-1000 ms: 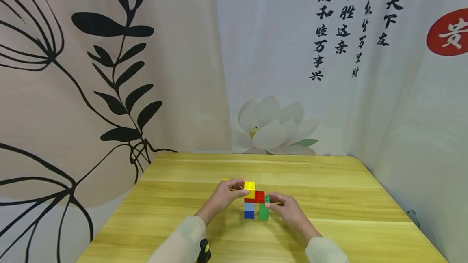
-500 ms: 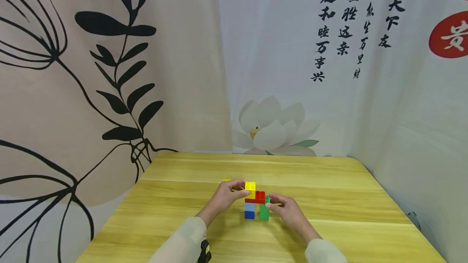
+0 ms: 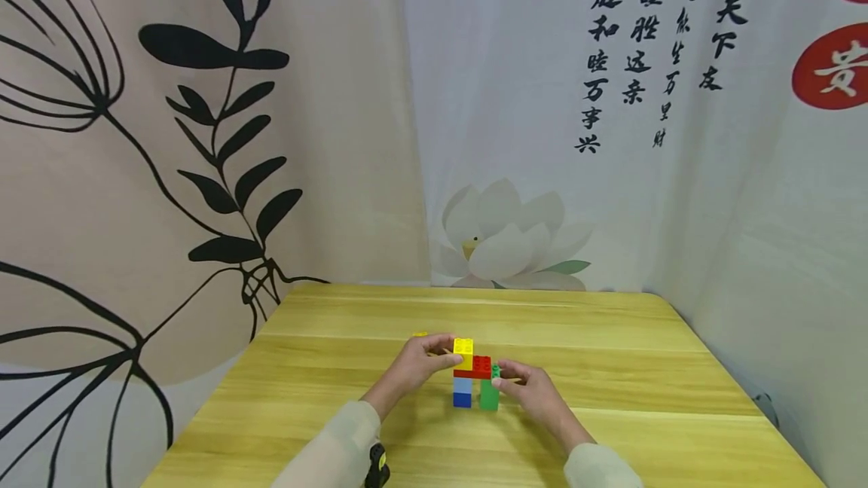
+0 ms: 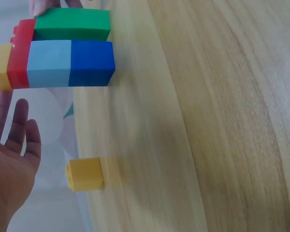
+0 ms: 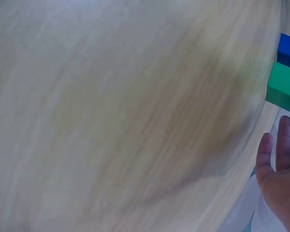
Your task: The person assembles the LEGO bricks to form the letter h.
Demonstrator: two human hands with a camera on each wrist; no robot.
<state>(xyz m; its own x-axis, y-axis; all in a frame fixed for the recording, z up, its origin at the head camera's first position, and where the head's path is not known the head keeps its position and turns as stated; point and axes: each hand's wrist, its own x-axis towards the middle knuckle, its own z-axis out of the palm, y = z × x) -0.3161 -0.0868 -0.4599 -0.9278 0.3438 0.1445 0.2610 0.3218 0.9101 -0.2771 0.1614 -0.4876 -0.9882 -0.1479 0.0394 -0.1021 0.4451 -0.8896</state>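
A small structure of toy building bricks stands between the two hands in the head view. A blue brick [image 3: 462,401] is at the bottom left with a light blue brick [image 3: 463,385] on it. Across the top lies a red brick [image 3: 482,367], bridging to a green brick [image 3: 488,394] on the right, whose studs show past the red end. On the red brick's left end sits a yellow brick [image 3: 464,353]. My left hand [image 3: 415,364] pinches the yellow brick between thumb and fingers. From the right, my right hand [image 3: 534,388] pinches the green brick near its top.
Another yellow brick [image 4: 86,174] lies on the wooden table [image 3: 610,367], behind the left hand and mostly covered by it in the head view. A curtain [image 3: 353,134] with printed plants and writing hangs beyond the table's far edge.
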